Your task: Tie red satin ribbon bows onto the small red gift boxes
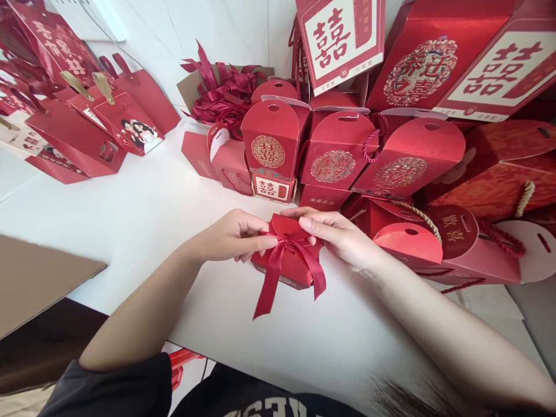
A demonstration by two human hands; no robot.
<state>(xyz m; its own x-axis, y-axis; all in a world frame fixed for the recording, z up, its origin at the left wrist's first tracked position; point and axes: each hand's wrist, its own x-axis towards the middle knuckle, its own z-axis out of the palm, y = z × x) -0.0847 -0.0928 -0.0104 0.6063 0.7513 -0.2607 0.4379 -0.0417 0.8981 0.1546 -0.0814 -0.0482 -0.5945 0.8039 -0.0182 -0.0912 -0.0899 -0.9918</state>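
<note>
A small red box [295, 265] rests on the white table [156, 220], with a dark red ribbon [274, 277] tied in a bow over its top and two tails hanging down the near side. At the bow's left side, my left hand [237, 236] pinches a ribbon loop between thumb and fingers. My right hand [336, 231] is at the box's right, its thumb and fingers closed on the other loop by the top flap. The fingertips of both hands partly cover the loops.
Red gift boxes [332, 150] stand stacked behind and to the right. Loose dark red ribbons [226, 95] fill an open carton at the back. Red bags [78, 130] stand at the back left. A cardboard piece [41, 278] lies at the left edge.
</note>
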